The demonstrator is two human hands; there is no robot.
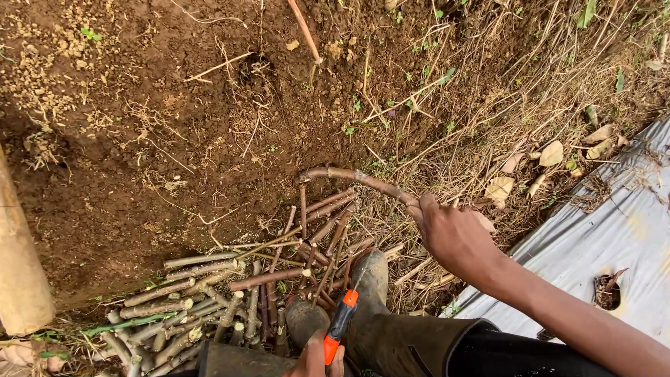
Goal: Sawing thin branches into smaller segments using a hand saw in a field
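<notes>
Head view: right hand (pixel 453 237) grips curved stem (pixel 356 178); left hand (pixel 317 357) holds orange-handled tool (pixel 340 322).

Curved stem (pixel 356 178): brown, woody, bark rough, bent in an arc. Its far end points down toward the soil at left; its near end is clasped in the right hand (pixel 453 237), fingers closed around it. The stem is held clear of the ground, above the pile of cuttings.

Cutting tool (pixel 342 321): orange and black handle, gripped in the left hand (pixel 317 359) at the bottom edge of view. It is tilted with its working end up and to the right, in front of the rubber boots. The blade is too small and thin to make out.
</notes>
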